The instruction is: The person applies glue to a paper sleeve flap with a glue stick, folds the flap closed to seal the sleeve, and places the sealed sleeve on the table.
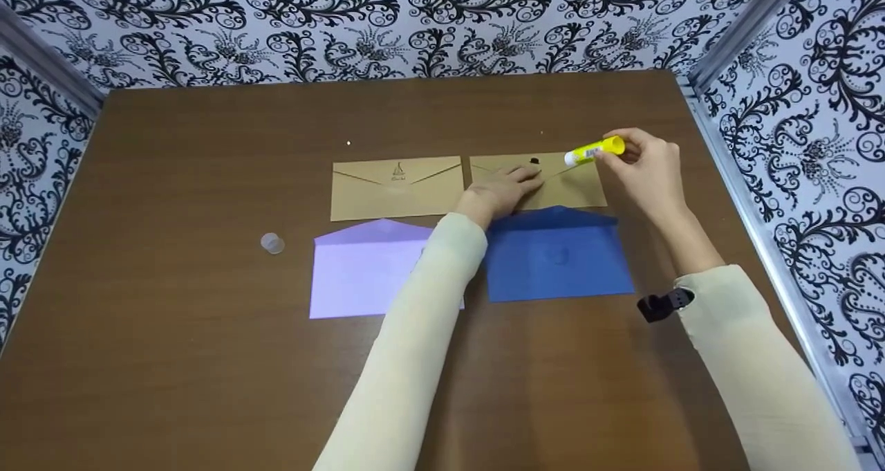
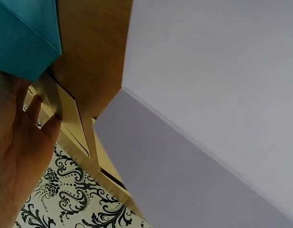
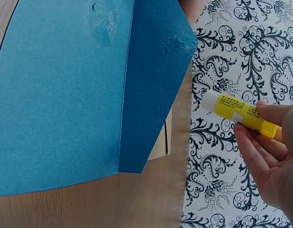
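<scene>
My right hand pinches a yellow glue stick with its white end pointing left, above the right brown envelope. In the right wrist view the glue stick lies between thumb and fingers. My left hand rests with its fingers on that brown envelope. Just below lies a blue envelope, its pointed flap unfolded away from me. Glue smears show on its body and flap in the right wrist view. A purple envelope, flap also unfolded, lies partly under the left sleeve.
A second brown envelope with a small printed emblem lies at the left of the back row. A translucent cap stands left of the purple envelope. Patterned panels border the brown table.
</scene>
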